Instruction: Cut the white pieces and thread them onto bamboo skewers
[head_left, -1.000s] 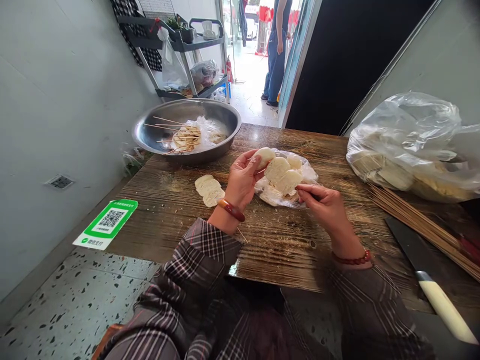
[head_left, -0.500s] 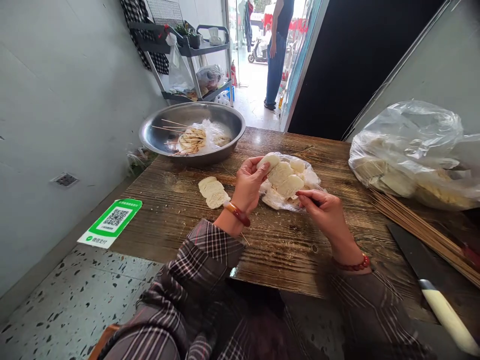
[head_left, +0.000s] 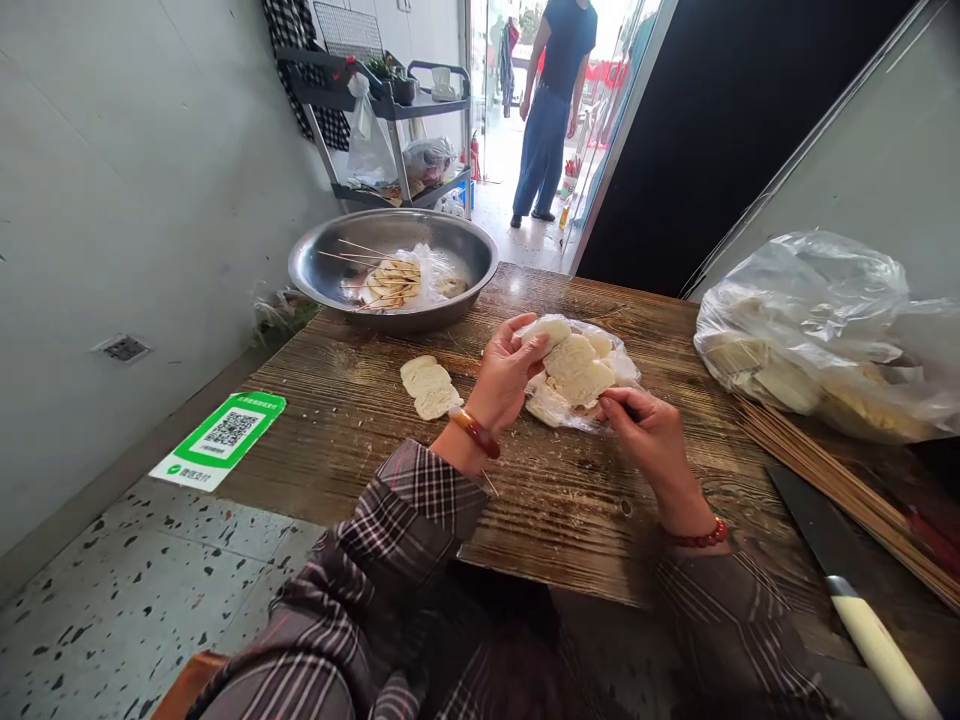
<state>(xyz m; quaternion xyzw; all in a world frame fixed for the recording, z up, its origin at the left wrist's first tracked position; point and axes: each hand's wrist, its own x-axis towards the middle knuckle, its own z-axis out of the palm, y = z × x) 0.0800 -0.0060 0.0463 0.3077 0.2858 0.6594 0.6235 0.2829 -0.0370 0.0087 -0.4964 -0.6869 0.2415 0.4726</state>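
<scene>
Pale bread slices (head_left: 576,370) are gripped by left hand (head_left: 511,368) fingers above table (head_left: 345,440); plastic bag (head_left: 625,368) is partly hidden behind. Right hand (head_left: 646,430) fingers are pinched at slices' edge, contents obscured.

Bread-like strip (head_left: 573,358), one: was cream-white, its three rounded lobes in a row, the lower two rough-faced; slanted down rightward, top lobe held by the left hand (head_left: 503,376), lowest beside the right hand (head_left: 649,430).

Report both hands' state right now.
Left hand: closed on a pale slice.
Right hand: closed in a pinch; what it holds, if anything, cannot be told.
</scene>
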